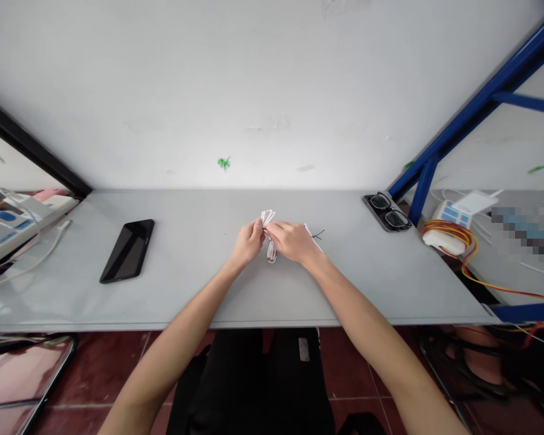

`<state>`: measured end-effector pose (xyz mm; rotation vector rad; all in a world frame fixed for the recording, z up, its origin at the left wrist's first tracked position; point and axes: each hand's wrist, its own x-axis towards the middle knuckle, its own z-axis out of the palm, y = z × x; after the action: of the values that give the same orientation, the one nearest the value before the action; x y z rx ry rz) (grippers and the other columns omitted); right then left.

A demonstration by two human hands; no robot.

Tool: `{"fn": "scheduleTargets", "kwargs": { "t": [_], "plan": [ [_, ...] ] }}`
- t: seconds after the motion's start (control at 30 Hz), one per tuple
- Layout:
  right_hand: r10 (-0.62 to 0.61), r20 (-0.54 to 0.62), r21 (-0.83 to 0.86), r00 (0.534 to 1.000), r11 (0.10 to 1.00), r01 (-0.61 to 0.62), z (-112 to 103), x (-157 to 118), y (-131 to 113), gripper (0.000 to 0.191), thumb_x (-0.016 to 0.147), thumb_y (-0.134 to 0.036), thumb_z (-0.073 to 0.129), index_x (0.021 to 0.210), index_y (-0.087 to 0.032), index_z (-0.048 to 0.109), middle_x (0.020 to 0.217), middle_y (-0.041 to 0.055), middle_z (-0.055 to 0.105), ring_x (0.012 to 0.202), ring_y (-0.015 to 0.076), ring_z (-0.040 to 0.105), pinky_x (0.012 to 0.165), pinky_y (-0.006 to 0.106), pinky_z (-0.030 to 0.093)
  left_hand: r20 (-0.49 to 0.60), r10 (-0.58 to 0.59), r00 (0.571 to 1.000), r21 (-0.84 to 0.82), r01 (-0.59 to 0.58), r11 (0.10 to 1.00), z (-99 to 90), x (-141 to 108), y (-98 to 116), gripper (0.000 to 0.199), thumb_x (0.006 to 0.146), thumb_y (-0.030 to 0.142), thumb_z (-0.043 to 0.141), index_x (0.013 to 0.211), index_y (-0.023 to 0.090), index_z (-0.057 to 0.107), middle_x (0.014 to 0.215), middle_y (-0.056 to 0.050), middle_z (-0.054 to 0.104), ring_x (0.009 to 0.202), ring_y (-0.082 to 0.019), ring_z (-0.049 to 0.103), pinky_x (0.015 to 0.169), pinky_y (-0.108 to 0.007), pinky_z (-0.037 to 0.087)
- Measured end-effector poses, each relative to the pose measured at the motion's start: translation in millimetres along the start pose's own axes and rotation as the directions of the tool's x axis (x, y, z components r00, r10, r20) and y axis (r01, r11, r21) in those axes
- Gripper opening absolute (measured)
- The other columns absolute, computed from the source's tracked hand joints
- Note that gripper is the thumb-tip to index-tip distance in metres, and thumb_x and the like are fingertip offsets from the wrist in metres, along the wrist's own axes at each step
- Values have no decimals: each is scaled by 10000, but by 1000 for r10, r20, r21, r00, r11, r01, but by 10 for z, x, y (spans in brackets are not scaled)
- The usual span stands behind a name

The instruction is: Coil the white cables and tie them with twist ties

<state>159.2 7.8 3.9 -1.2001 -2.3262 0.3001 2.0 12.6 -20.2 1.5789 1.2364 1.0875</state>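
Near the middle of the grey table (190,254), a white cable bundle (272,251) is held between both hands, its loops showing above and below the fingers. My left hand (249,240) is closed on the bundle from the left, thumb and fingers pinched together. From the right, my right hand (292,240) is closed at the bundle's middle, where a bit of dark tie shows between the fingertips. Another white piece with a thin black tie (318,234) lies just right of my right hand, partly hidden behind it.
A black phone (127,251) lies at the left. Glasses (396,219) rest on a dark object at the back right. Power strips and cables are at both sides, with a yellow-red cable coil (451,232) at the right. A blue metal frame (462,109) rises on the right.
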Motion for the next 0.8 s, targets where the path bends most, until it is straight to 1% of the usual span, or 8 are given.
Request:
{"fn": "scheduleTargets", "kwargs": {
  "t": [0.1,0.2,0.27,0.3,0.4,0.5,0.67,0.8],
  "plan": [
    [96,2,357,995,930,-90,54,18,-18,307,955,-323,381,684,-198,454,610,0,521,546,119,430,558,273,264,-49,86,995,133,-79,988,0,-40,69,469,984,512,285,657,193,390,568,17,425,523,-99,373,538,-251,292],
    [200,148,733,969,636,-243,118,53,-25,360,940,-403,356,643,-208,408,557,-21,467,500,109,414,531,259,310,-71,132,989,231,-112,966,-14,-62,109,396,982,454,330,696,192,411,608,17,455,557,-102,391,571,-253,303],
    [218,222,777,950,549,-308,112,68,-10,356,921,-429,389,645,-207,422,559,-26,465,500,108,416,522,256,318,-34,81,996,196,-73,978,-24,-56,90,361,979,439,339,728,194,424,623,21,463,564,-103,408,578,-248,321],
    [229,226,752,947,577,-319,89,67,2,356,918,-439,406,651,-204,432,568,-27,469,508,108,420,526,256,318,-2,45,999,158,-44,986,-30,-49,71,350,977,438,337,745,195,433,631,19,475,570,-105,428,583,-246,335],
    [283,153,522,947,791,-320,-43,33,50,368,938,-447,409,663,-203,434,577,-33,458,511,105,401,530,259,286,76,-38,996,94,30,995,-56,-25,26,334,962,446,355,798,187,488,686,1,549,605,-116,491,596,-251,368],
    [335,87,229,938,910,-347,-210,-21,121,289,951,-390,414,732,-211,474,566,-38,474,501,116,393,539,267,265,38,-62,997,229,52,972,-100,-27,58,343,931,445,410,795,173,569,691,-3,564,594,-116,460,572,-256,328],
    [390,27,38,921,920,-390,-441,-84,305,197,941,-322,448,870,-208,592,755,22,668,638,150,537,604,273,321,-59,-31,998,466,55,883,-166,-65,164,343,876,402,499,638,167,572,569,13,476,540,-106,384,544,-264,255],
    [463,-44,-22,885,886,-464,-573,-161,458,222,934,-347,460,980,-202,620,805,51,698,698,179,588,634,288,362,-58,-57,997,544,79,835,-163,-80,149,298,861,386,534,660,178,607,593,-8,561,542,-127,438,559,-274,286]
  ]
}}
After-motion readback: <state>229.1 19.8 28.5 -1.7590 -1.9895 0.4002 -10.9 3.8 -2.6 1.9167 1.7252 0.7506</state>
